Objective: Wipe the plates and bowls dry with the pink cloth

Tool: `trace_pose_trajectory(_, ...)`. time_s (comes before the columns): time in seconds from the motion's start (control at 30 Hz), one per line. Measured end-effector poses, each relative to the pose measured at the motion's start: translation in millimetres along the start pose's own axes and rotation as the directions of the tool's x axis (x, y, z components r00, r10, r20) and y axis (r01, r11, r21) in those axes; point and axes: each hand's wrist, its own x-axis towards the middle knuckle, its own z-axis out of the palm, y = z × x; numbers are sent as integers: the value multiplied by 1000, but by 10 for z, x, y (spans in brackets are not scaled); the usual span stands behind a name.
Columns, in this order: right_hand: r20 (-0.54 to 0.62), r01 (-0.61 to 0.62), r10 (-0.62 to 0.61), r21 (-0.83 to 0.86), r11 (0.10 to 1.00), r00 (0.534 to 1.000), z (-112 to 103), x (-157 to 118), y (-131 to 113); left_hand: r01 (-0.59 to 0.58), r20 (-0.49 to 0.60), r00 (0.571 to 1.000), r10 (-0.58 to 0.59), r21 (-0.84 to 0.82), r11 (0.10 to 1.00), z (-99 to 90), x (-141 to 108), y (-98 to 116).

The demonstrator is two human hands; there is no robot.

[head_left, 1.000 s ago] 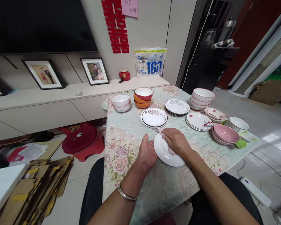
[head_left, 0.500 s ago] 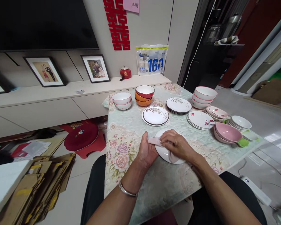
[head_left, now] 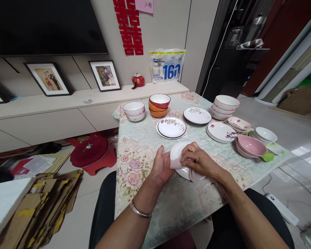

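Note:
A plain white plate [head_left: 183, 173] is at the near side of the table, under my hands. My left hand [head_left: 162, 167] holds it at its left rim; the thumb sticks up and the other fingers go partly out of sight beneath the edge. A pale pink cloth [head_left: 176, 162] lies across the plate. The fingers of my right hand [head_left: 197, 159] are closed on this cloth and press it over the plate's right half. Just beyond is a white plate with a dark rim and brown flower pattern [head_left: 171, 128].
Stacked bowls [head_left: 159, 105], patterned plates [head_left: 221, 132] and pink leaf-handled dishes [head_left: 251, 145] stand along the table's back and right. The floral tablecloth [head_left: 134, 173] hangs over the edge. A red stool [head_left: 90, 152] and flattened cardboard [head_left: 41, 200] are at floor left.
My right hand has moved slightly to the right, dragging the cloth, whose left end has come away from my left thumb onto the plate. My left hand stays at the plate's rim.

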Motion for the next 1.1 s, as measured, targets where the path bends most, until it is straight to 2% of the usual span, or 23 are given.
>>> trace_pose_trajectory(0.07, -93, -115, 108, -73, 991, 990, -17, -41, 160, -16, -12, 1000, 16, -5, 1000, -2, 10, -9)
trace_pose_trajectory(0.13, -199, -275, 243, -153, 949, 949, 9, -53, 258, -26, -20, 999, 26, -5, 1000, -9, 18, -17)
trace_pose_trajectory(0.2, -278, -391, 329, -212, 895, 903, 58, -38, 245, -28, -15, 999, 28, -3, 1000, -14, 19, -22)
trace_pose_trajectory(0.23, -287, -406, 338, -228, 885, 896, 79, -24, 198, -29, -12, 999, 29, -2, 1000, -16, 17, -23)
trace_pose_trajectory(0.3, -228, -353, 304, -220, 910, 925, 91, 1, 64, -28, -13, 1000, 28, 2, 1000, -14, 13, -25)
trace_pose_trajectory(0.37, -87, -243, 232, -151, 958, 969, 48, 9, -46, -30, -14, 999, 30, 9, 1000, -10, 10, -26)
trace_pose_trajectory(0.47, 61, -163, 167, -58, 985, 984, -63, -12, -39, -44, -23, 999, 45, 23, 999, -2, 7, -28)
trace_pose_trajectory(0.53, 36, -204, 208, -86, 975, 977, -93, -21, 57, -49, -30, 998, 50, 29, 998, 5, 5, -30)
trace_pose_trajectory(0.63, -145, -354, 328, -228, 907, 933, -9, 17, 156, -46, -40, 998, 47, 26, 999, 20, -2, -32)
trace_pose_trajectory(0.7, -245, -407, 344, -291, 866, 906, 91, 68, 130, -40, -49, 998, 41, 11, 999, 33, -7, -33)
trace_pose_trajectory(0.73, -256, -394, 326, -294, 871, 910, 132, 92, 94, -40, -51, 998, 40, 0, 999, 38, -9, -34)
trace_pose_trajectory(0.8, -198, -296, 252, -241, 924, 947, 164, 124, 11, -52, -65, 997, 51, -19, 998, 47, -12, -32)
trace_pose_trajectory(0.87, -68, -146, 138, -121, 982, 988, 124, 128, -52, -55, -83, 995, 53, -19, 998, 50, -12, -30)
trace_pose_trajectory(0.97, 74, -14, 11, 44, 999, 997, 17, 110, -83, -26, -70, 997, 26, 1, 1000, 42, -12, -28)
trace_pose_trajectory(1.03, 83, 0, -5, 62, 998, 997, -1, 116, -82, -18, -58, 998, 18, -1, 1000, 32, -12, -29)
trace_pose_trajectory(1.1, 37, -13, 13, -2, 1000, 999, 49, 154, -81, -27, -82, 996, 26, -13, 1000, 26, -12, -32)
